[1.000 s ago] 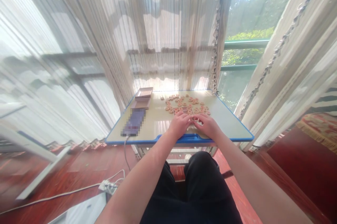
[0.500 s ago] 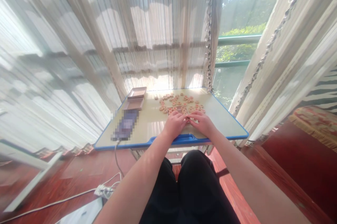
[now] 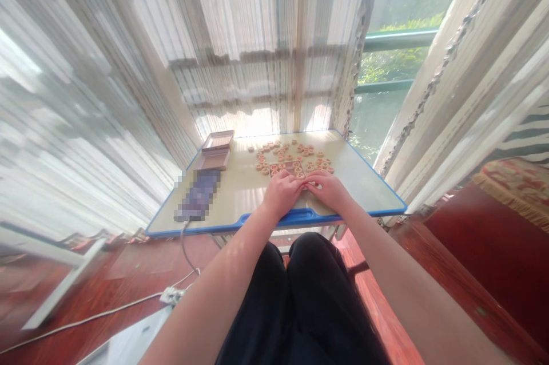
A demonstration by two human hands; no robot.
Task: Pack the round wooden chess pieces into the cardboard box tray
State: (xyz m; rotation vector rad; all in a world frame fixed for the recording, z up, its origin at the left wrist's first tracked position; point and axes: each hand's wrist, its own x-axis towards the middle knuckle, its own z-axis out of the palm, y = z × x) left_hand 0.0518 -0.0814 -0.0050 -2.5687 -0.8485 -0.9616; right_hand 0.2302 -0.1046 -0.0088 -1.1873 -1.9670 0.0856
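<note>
On the table, my left hand (image 3: 283,190) and my right hand (image 3: 329,189) meet at the fingertips over the near edge of a shallow brown box (image 3: 289,165). Both have their fingers bent and pressed together. Whatever is pinched between them is hidden by the fingers. Round wooden xiangqi pieces (image 3: 298,170) with red marks line the left and right sides inside the box. More loose xiangqi pieces (image 3: 281,155) lie scattered behind and beside it. A small piece (image 3: 316,185) shows just under my right hand.
Two shallow brown trays, a far one (image 3: 218,140) and a near one (image 3: 213,159), sit at the table's back left. A pixelated dark phone-like object (image 3: 198,195) lies before them with a cable (image 3: 185,248). The table (image 3: 240,182) has a blue edge; curtains hang behind.
My view has tilted slightly, so the table appears higher. Both hands stay together by the box; the small dark reddish thing seen between the fingertips earlier is now covered.
</note>
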